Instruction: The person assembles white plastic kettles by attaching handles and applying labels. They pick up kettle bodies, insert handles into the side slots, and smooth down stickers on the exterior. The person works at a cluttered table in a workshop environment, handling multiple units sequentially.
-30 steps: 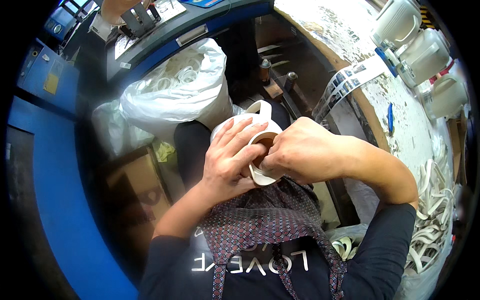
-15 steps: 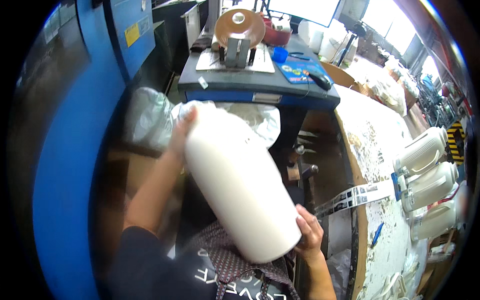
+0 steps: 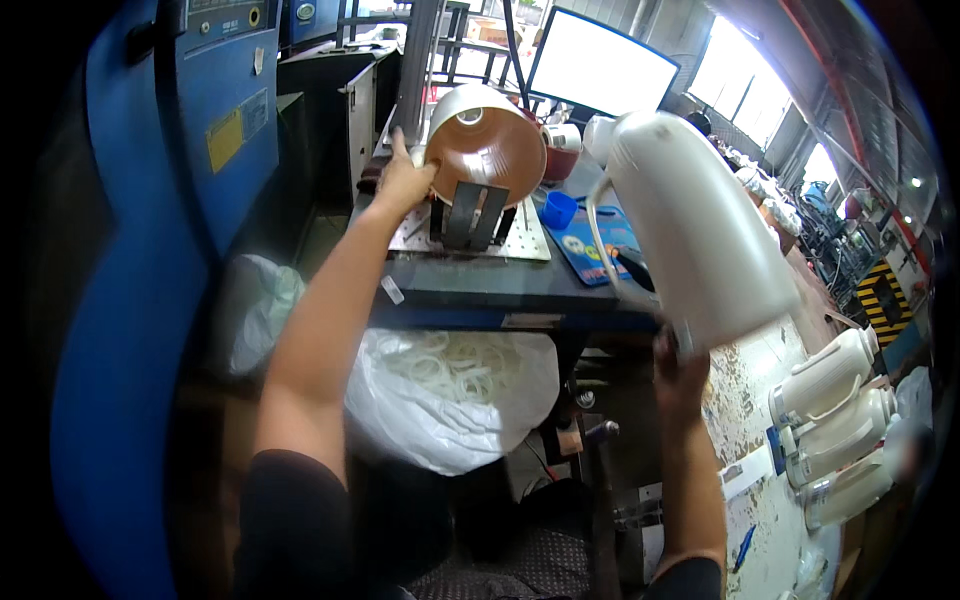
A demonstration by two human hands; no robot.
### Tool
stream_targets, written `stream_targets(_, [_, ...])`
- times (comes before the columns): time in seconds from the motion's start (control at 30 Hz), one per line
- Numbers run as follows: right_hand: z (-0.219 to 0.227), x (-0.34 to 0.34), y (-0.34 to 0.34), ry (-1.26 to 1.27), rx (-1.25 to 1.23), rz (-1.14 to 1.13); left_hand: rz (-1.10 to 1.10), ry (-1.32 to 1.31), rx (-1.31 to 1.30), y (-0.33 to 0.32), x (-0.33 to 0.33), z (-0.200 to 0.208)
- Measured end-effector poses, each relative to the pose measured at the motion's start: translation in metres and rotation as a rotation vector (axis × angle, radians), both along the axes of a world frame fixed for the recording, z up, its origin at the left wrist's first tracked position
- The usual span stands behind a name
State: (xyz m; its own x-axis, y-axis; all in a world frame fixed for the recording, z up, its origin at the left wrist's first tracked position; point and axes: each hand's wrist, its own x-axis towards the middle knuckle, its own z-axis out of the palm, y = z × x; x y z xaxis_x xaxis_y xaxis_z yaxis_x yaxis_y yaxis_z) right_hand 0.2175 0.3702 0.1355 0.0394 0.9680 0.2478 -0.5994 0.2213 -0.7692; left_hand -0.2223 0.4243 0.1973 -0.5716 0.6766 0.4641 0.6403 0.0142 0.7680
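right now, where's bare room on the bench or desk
The white bench has bare patches between the paper strip and blue pen, and beyond the strip, left of the farthest white jug. The dark desk is crowded by the brown bowl-shaped piece, blue cup and blue mat; its narrow front strip looks mostly free.

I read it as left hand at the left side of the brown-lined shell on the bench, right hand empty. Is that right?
Not quite: the right hand isn't empty; it holds the white jug near its lower end, as the head view shows. The left hand is at the left side of the brown-lined shell, as you said.
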Motion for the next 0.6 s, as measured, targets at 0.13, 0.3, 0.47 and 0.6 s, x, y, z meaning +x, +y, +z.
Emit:
stream_targets(0.13, [0.068,-0.118,0.118,0.031,-0.099,-0.101,-0.403,-0.732,0.35,0.03,-0.032,-0.005])
stream_targets(0.3, [0.066,-0.231,0.195,-0.322,0.157,-0.286,-0.814,-1.129,0.655,-0.06,-0.032,-0.039])
stream_targets(0.47, [0.024,-0.257,0.194,-0.796,0.295,-0.299,-0.348,-0.793,0.543,-0.213,-0.029,-0.101])
stream_targets(0.6, [0.031,-0.244,0.178,-1.121,0.476,-0.345,-0.424,-0.665,0.512,-0.31,-0.029,-0.158])
